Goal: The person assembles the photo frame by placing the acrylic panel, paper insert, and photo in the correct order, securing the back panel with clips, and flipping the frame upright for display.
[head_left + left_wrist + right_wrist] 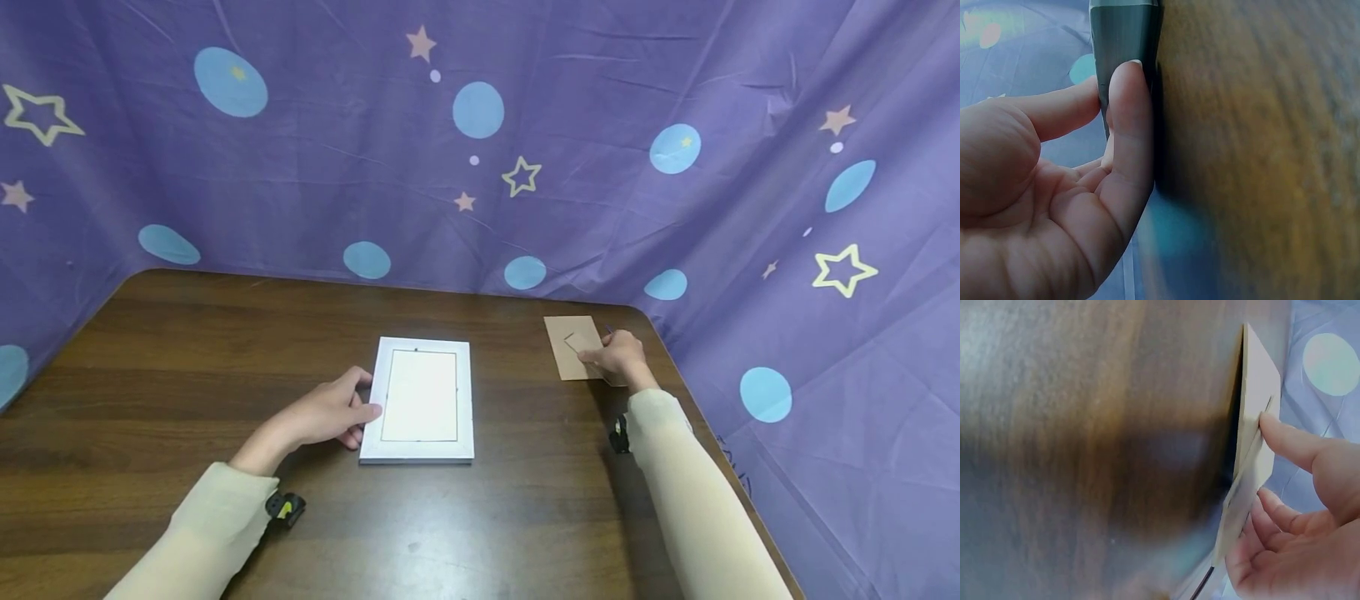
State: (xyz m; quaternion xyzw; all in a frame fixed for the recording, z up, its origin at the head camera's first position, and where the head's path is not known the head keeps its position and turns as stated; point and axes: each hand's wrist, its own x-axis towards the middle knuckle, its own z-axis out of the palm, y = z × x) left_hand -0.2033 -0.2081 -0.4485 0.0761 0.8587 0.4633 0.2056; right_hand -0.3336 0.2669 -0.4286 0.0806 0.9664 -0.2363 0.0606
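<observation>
A white frame (421, 453) with a thin-outlined white centre lies on the table. The left hand (330, 411) grips its left edge, thumb on top; in the left wrist view the fingers (1130, 125) press against the frame's side (1124, 37). At the right, the right hand (621, 357) pinches a brown board (566, 337) with a flap-like piece on it. In the right wrist view the thumb of the right hand (1297, 506) lies on the board (1261, 375), the other fingers behind it. A thin dark strip (1202, 584) sticks out at its lower end.
The wooden table (187, 350) has its far and right edges against a purple curtain (337, 125) with stars and blue spots. The brown board is near the table's far right corner. Each wrist carries a small dark device.
</observation>
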